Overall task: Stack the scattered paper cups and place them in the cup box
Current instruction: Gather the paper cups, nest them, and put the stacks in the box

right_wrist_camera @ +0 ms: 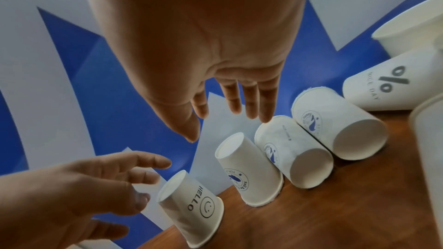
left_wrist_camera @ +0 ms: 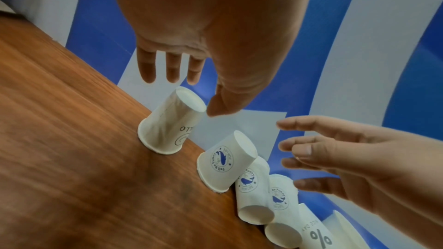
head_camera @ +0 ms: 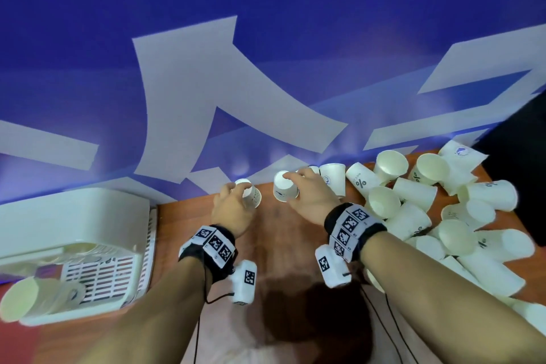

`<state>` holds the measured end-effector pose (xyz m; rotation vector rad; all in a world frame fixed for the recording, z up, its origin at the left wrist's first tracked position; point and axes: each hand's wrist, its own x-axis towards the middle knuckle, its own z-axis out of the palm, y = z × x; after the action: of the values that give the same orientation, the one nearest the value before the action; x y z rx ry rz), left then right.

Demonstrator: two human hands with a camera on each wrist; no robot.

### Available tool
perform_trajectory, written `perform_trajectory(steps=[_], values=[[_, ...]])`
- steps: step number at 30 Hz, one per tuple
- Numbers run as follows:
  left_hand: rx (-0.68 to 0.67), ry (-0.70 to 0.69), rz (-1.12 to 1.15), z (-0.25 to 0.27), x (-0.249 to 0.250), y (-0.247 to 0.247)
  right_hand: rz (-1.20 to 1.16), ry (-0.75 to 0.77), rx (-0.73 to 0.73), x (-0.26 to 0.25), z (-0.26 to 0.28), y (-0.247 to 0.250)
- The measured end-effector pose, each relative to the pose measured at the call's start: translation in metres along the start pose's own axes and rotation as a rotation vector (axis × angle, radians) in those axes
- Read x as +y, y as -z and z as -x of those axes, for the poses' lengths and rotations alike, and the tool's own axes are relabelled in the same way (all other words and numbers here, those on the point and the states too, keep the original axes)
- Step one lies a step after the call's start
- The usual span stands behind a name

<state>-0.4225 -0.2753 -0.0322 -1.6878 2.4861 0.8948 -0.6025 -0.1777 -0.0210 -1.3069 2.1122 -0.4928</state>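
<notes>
both grips open: left hand (left_wrist_camera: 191, 26) over hello cup (left_wrist_camera: 167, 126), right hand (right_wrist_camera: 203, 35) over whale cup (right_wrist_camera: 249, 169).

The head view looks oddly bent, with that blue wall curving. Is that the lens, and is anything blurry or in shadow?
Head view: wide lens bows the wall; a dark shadow falls on the table between the arms. Left wrist view: the near tabletop smears into blur. Right wrist view: the palm is dim and soft.

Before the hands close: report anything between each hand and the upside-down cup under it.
Nothing visible. The left hand hovers open above the HELLO cup; the right hand hangs open over the whale-logo cup. Only air lies between fingers and cups.
</notes>
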Motion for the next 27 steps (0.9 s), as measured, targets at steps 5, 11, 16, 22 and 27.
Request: perform_trajectory(steps=[5, 11, 16, 22, 27], values=[[-0.031, 0.032, -0.086, -0.015, -0.003, -0.005, 0.162, 0.025, -0.018, 0.0, -0.022, -0.009], [-0.071, 0.02, -0.172, -0.026, -0.009, -0.012, 0.207, 0.052, -0.018, 0.002, -0.033, -0.021], [-0.004, -0.032, -0.046, -0.029, -0.016, -0.023, 0.213, 0.079, -0.017, 0.006, -0.034, -0.023], [0.018, -0.055, -0.087, -0.026, -0.024, -0.027, 0.27, 0.1, -0.024, 0.007, -0.036, -0.027], [0.06, -0.008, -0.006, -0.021, -0.035, -0.025, 0.333, 0.115, -0.061, 0.008, -0.037, -0.029]])
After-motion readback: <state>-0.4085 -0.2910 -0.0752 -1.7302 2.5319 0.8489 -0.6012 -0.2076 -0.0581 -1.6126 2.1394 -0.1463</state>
